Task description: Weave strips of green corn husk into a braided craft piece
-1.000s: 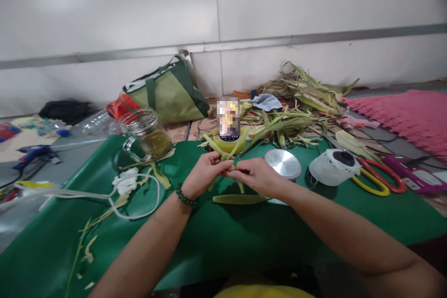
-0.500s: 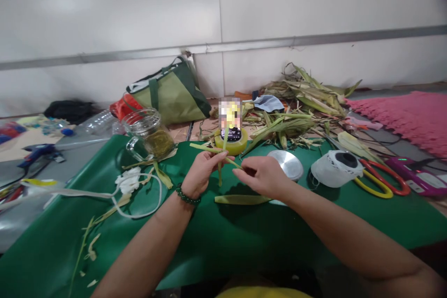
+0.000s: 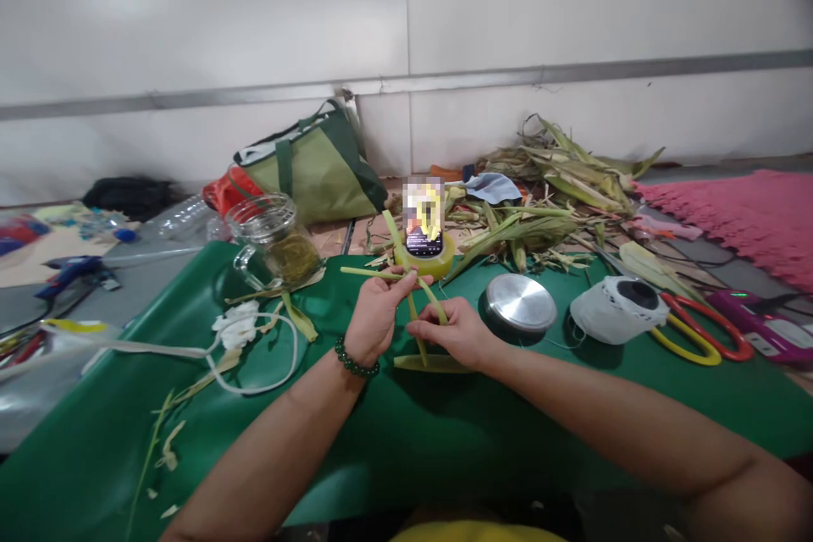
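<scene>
Crossed strips of green corn husk [image 3: 394, 237] are pinched where they meet by my left hand [image 3: 376, 312], between thumb and fingers. A green bead bracelet [image 3: 356, 358] circles that wrist. My right hand [image 3: 458, 332] is closed on the lower right end of a husk strip [image 3: 435, 303], just beside the left hand. Below the hands, a wider piece of husk [image 3: 432, 364] lies flat on the green mat [image 3: 406, 449]. A phone [image 3: 423, 242] leans upright behind the hands against a roll of yellow tape [image 3: 448, 254].
Right of my hands are a round metal lid [image 3: 521, 303], a white thread spool [image 3: 613, 311] and red-and-yellow-handled scissors [image 3: 705, 339]. Husks [image 3: 572, 174] pile up behind. A glass jar [image 3: 289, 250], a white cord [image 3: 292, 347] and a green bag [image 3: 323, 169] are on the left.
My right hand has moved left and a little down, closer to the left hand, bending a strip downward. The upright strip now tilts left. More of the metal lid shows.
</scene>
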Demonstrator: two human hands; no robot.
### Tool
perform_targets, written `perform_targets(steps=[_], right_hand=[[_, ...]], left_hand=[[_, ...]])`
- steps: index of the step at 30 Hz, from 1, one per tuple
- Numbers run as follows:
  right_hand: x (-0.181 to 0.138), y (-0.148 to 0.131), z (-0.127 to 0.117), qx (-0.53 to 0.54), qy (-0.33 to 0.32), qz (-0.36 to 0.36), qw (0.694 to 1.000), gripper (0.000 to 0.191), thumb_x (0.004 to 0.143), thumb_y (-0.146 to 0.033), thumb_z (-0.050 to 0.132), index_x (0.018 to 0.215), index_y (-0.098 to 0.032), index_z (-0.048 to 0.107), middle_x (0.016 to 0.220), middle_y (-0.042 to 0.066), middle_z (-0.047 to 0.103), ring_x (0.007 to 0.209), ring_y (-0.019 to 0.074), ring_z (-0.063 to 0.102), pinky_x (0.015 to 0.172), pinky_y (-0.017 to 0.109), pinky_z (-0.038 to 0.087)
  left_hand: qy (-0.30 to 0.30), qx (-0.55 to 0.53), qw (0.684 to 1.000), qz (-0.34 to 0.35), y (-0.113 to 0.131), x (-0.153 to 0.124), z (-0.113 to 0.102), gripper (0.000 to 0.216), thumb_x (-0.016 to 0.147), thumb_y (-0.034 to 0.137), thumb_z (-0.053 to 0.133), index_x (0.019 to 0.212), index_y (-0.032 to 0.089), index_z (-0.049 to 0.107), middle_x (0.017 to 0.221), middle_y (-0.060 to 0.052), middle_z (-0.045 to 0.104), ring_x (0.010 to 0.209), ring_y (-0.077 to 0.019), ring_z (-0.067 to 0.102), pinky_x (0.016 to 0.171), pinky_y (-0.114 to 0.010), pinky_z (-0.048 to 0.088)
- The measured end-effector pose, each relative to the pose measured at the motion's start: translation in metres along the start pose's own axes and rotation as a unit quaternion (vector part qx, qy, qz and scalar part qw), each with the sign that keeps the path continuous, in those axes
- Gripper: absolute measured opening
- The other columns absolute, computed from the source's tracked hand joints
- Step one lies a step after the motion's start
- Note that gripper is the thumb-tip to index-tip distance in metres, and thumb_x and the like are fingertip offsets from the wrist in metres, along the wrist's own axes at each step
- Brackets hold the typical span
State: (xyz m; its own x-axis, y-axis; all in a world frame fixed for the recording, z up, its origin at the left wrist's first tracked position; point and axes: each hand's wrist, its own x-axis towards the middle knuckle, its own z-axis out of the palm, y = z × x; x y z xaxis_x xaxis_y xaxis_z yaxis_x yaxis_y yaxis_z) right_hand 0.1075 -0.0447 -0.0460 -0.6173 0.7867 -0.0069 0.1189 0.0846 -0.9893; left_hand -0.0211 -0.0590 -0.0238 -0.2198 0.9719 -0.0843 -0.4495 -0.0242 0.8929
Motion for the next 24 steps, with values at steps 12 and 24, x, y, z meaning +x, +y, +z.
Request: perform_targets(steps=[12, 24], right_hand=[[0.004, -0.008, -0.026, 0.008, -0.019, -0.046, 0.999, 0.045, 0.075, -0.059, 0.056, 0.075, -0.015, 0.062, 0.064, 0.002, 0.06, 0.059, 0.0124, 0.053, 0.057, 0.025, 0.044], [-0.003, -0.01, -0.036, -0.281, 0.12, -0.233, 0.923, 0.038, 0.09, -0.033, 0.045, 0.058, -0.016, 0.058, 0.056, 0.002, 0.056, 0.054, 0.0108, 0.048, 0.054, 0.024, 0.035]], left_hand=[[-0.038, 0.1, 0.994, -0.005, 0.009, -0.004, -0.004, 0.041, 0.056, 0.047, 0.079, 0.076, 0.013, 0.069, 0.063, -0.001, 0.067, 0.061, -0.0127, 0.061, 0.06, -0.023, 0.048], [-0.031, 0.09, 0.994, -0.057, 0.01, -0.004, 0.001, 0.036, 0.05, 0.034, 0.084, 0.07, 0.012, 0.063, 0.056, 0.002, 0.061, 0.052, -0.0082, 0.055, 0.055, -0.021, 0.046]])
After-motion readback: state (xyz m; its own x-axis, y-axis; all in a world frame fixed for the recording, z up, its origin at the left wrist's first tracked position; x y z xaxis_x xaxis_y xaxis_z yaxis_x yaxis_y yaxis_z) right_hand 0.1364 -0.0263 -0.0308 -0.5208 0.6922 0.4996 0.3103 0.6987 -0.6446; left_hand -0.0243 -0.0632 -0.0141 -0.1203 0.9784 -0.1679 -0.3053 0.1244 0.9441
